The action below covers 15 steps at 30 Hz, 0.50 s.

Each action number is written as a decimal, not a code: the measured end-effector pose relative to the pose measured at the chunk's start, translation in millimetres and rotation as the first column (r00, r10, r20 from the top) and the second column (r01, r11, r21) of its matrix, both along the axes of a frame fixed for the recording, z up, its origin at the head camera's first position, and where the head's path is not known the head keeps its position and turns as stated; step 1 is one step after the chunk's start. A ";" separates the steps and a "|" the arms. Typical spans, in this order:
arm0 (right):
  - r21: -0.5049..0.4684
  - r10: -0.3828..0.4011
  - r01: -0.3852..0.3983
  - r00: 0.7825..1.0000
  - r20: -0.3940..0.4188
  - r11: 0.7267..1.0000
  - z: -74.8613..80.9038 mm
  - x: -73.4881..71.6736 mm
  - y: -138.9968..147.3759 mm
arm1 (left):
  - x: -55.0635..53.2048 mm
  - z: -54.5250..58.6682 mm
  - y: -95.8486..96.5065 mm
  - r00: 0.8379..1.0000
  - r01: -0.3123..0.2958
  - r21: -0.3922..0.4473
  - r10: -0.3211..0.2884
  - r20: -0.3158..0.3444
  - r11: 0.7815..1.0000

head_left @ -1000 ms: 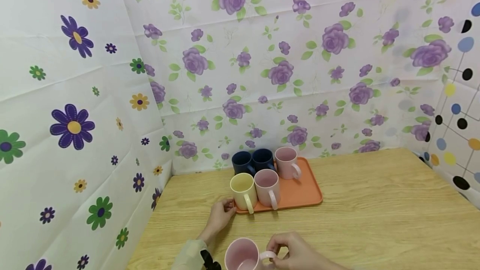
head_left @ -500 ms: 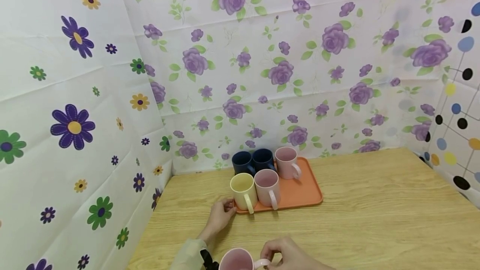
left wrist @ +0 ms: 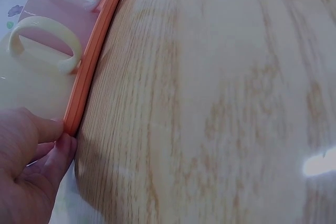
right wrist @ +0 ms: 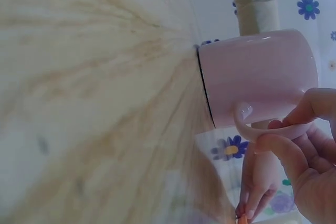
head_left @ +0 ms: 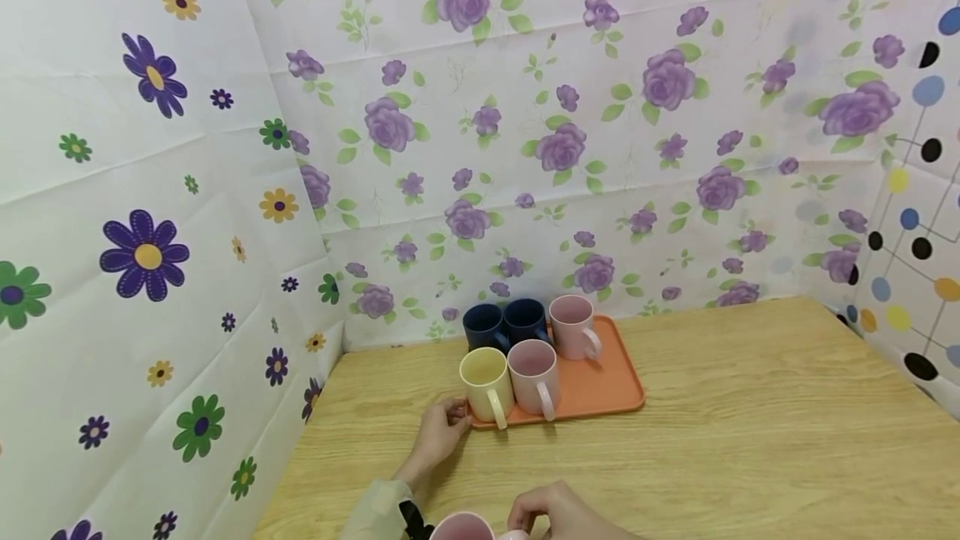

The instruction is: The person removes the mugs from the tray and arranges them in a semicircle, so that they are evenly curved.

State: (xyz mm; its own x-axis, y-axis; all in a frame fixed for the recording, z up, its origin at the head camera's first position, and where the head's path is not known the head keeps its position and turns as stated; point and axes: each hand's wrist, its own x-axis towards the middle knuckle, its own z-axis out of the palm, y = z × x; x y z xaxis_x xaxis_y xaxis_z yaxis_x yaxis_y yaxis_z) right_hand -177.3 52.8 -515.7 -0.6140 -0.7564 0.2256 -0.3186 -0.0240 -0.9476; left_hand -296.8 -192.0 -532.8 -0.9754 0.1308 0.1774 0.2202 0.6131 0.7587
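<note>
My left hand [head_left: 441,430] pinches the near left corner of an orange tray [head_left: 607,377] between thumb and fingers. The left wrist view shows the thumb on top of the tray's rim [left wrist: 86,82]. Right beside those fingers stands a pale yellow mug [head_left: 480,390], with a pink mug [head_left: 531,383] to its right. My right hand [head_left: 558,513] pinches the handle of another pink mug [right wrist: 257,77], upright near the table's front, its base close to the tabletop. In the head view the frame's bottom edge cuts off most of that mug.
Behind on the tray are two navy mugs, a left one [head_left: 482,325] and a right one [head_left: 525,319], and a pink mug [head_left: 572,330]. The tray's right side shows bare orange. A wooden table [head_left: 750,407] lies beneath, with flowered sheeting [head_left: 525,223] at its back.
My right hand has drawn its pink mug toward me and slightly left, partly out of the head view. The left hand and the tray have stayed put.
</note>
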 end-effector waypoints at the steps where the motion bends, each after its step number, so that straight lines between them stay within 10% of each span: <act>1: 0.009 0.001 -0.001 1.000 0.016 1.000 0.0 0.7 -1.1 | -0.3 -0.4 -0.1 1.000 -0.001 -0.004 0.001 0.003 1.000; 15: 0.005 0.070 -0.070 0.989 -0.126 0.998 -1.9 3.5 -15.7 | -1.4 -1.1 0.4 1.000 -0.009 -0.008 0.009 -0.010 1.000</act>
